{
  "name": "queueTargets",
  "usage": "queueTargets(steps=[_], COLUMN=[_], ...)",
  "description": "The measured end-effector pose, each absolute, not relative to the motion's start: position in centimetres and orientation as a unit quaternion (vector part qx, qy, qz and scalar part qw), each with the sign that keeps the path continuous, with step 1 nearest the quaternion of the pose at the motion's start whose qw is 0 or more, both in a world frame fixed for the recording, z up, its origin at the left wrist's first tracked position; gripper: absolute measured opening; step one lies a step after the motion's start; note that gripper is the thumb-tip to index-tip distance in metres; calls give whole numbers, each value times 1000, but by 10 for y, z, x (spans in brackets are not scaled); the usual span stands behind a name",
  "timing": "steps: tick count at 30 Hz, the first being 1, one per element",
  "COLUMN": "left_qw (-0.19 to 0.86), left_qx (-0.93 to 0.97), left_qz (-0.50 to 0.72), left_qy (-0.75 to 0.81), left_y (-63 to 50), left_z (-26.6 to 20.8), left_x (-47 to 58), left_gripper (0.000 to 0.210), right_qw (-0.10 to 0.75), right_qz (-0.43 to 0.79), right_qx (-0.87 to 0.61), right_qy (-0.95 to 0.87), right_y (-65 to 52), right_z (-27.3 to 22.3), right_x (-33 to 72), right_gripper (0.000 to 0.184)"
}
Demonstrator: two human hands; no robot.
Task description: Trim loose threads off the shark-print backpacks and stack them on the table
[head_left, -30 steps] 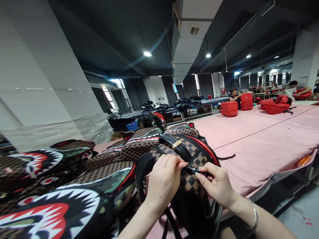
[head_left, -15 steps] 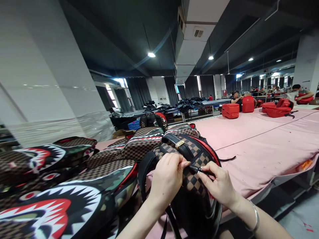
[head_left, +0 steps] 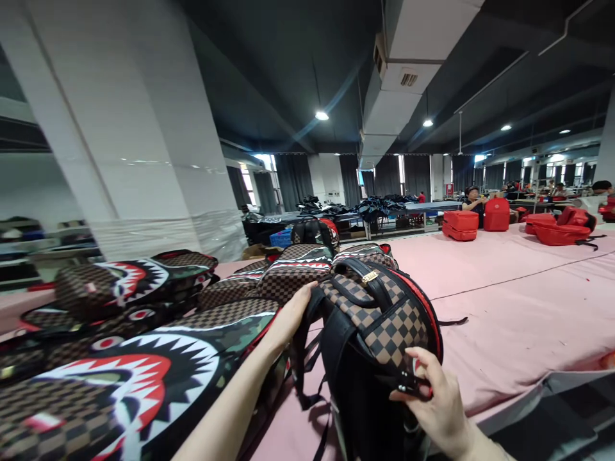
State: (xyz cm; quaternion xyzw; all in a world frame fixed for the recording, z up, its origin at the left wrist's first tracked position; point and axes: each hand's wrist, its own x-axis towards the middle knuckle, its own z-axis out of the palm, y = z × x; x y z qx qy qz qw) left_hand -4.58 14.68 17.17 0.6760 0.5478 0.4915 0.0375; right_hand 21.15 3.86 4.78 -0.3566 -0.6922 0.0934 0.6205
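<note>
A black backpack [head_left: 379, 410] with brown-and-black checkered panels stands tilted in front of me, its red-lined edge curving down the right side. My left hand [head_left: 294, 315] is at its upper left, gripping the black shoulder strap [head_left: 314, 304], with the fingertips partly hidden. Low on the checkered panel, my right hand [head_left: 435, 400] pinches a small black zipper pull [head_left: 407, 388] with shiny dots between thumb and fingers. Above sits a black top handle [head_left: 353, 266] carrying a gold plate [head_left: 369, 276].
Checkered backpacks with shark-mouth prints [head_left: 158, 371] are piled to my left. Pink cloth [head_left: 509, 301] covers the long table. Farther off stand red bags [head_left: 460, 225] and a seated person [head_left: 473, 200]. A white pillar [head_left: 158, 141] rises at left.
My left hand has left the checkered panel and moved up and left to the shoulder strap. My right hand has moved lower along the panel. The view has turned slightly left.
</note>
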Motion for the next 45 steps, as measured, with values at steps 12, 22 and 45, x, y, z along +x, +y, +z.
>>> queueTargets(steps=[12, 22, 45], left_qw=[-136, -86, 36], left_qx=[802, 700, 798], left_qz=[426, 550, 478], left_qy=[396, 447, 365], left_y=[44, 91, 113], left_z=[133, 131, 174], left_x=[16, 0, -11], left_gripper=[21, 29, 25], right_qw=[717, 576, 393], right_qz=[101, 130, -31], right_qx=[-478, -355, -382], right_qy=[-497, -725, -836], right_y=[173, 108, 102], right_z=[112, 161, 204], right_x=[276, 222, 212], right_gripper=[38, 18, 11])
